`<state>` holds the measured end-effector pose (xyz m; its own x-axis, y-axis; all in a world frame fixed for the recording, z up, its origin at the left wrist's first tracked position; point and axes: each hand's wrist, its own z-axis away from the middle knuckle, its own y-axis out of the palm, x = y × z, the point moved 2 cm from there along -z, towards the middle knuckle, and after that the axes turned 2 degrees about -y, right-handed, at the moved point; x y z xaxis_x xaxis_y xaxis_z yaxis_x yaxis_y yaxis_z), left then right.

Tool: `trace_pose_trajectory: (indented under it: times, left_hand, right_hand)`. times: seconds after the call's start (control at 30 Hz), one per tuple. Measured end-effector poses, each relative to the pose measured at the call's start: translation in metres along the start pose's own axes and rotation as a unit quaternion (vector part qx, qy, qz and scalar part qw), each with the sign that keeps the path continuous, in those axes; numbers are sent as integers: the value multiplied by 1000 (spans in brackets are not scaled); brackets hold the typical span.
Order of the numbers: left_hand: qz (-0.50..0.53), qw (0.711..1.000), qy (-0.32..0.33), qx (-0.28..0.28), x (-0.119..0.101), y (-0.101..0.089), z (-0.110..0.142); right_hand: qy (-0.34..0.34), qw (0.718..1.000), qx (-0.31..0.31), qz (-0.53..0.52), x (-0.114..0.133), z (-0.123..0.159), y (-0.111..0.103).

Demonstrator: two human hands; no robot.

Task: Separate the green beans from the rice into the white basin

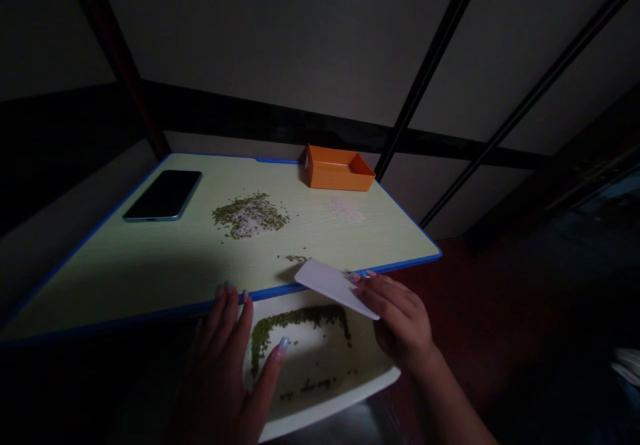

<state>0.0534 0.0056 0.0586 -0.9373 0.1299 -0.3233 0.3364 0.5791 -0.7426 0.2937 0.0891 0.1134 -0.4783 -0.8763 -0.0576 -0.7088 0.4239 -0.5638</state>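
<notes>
My right hand (400, 315) grips a thin white card (335, 285) with rounded corners, tilted at the table's blue front edge. A few green beans (297, 258) lie just beyond the card's far end. Below the edge is a white plastic tray (330, 398), with green beans (300, 316) gathered along its far and left sides. My left hand (225, 358) is at the tray's left side, its thumb over the inside and its fingertips by the table edge. Further back on the table (165, 265) lies a pile of green beans mixed with white grains (250, 217).
A phone (164, 195) with a dark screen lies at the table's left. An orange open box (340, 170) stands at the back right, with a small patch of white grains (346, 209) in front of it. Dark-framed panels rise behind the table.
</notes>
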Motion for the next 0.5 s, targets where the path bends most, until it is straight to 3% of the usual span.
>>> trace_pose_trajectory:
  times: [0.5]
  left_hand:
    - [5, 1000, -7, 1, -1, -1, -1]
  right_hand:
    - [26, 999, 36, -9, -2, 3, 8]
